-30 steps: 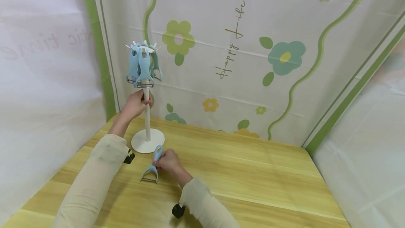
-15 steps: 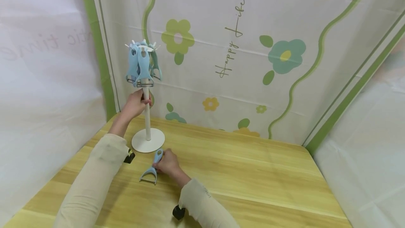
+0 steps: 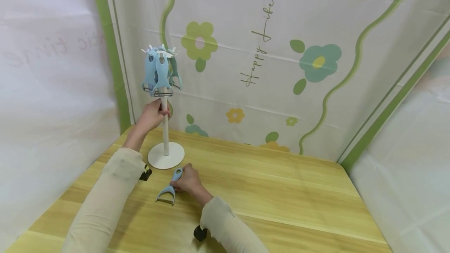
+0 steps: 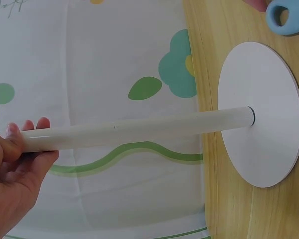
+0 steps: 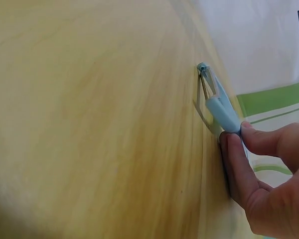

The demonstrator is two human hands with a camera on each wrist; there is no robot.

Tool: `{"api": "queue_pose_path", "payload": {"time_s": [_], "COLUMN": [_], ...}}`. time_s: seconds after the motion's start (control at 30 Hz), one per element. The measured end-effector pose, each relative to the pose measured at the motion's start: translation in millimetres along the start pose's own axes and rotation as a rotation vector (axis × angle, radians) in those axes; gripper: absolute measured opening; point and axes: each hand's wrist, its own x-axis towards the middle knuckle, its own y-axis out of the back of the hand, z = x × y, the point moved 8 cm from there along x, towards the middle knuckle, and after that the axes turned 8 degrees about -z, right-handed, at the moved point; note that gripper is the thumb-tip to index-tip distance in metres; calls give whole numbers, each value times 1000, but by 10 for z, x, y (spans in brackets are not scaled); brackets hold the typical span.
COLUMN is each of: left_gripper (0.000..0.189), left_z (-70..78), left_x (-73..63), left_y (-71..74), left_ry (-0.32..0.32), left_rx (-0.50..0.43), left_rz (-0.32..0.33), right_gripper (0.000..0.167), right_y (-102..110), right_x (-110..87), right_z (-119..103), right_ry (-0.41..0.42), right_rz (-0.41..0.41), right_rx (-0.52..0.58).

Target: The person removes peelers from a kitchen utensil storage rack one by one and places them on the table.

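Facing flowered cloth point(image 3: 225, 77) beyond wooden tabletop point(image 3: 274, 190), left hand point(image 3: 152, 115) grips stand point(image 3: 166, 134), right hand point(image 3: 190, 179) peeler point(image 3: 171, 187).

You're in a curtained booth point(image 3: 225, 93): cloth walls point(image 3: 221, 7) on 3 sides of a wood-grain table point(image 3: 281, 194), w/ lg. flower prints point(image 3: 319, 62), green wavy lines point(image 3: 357, 50) & sideways "Happy Life" lettering point(image 3: 259, 44) facing you, faint reversed text point(image 3: 52, 47) on your L side. Can't tell if home, lab, etc. is outside.

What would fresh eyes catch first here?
Probably the cluster of peelers hanging atop the white stand at the back left of the table; the left hand grips the stand below them. Next, the light-blue peeler pinched in the right hand, in front of the stand's round base.
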Motion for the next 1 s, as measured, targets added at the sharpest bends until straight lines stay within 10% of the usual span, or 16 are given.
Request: {"api": "queue_pose_path", "payload": {"time_s": [0.47,1.0], "left_gripper": [12,10], "left_z": [18,13], "left_x": [2,-22], "left_y": [3,3], "left_ry": [-7,-6], "left_rx": [9,-13], "left_rz": [6,20], "right_gripper": [56,29], "right_y": [118,700], "right_x": [-24,-255], "right_z": [-126,-1401], "right_ry": [60,528], "right_rz": [7,186], "right_rx": [-71,-124]}}
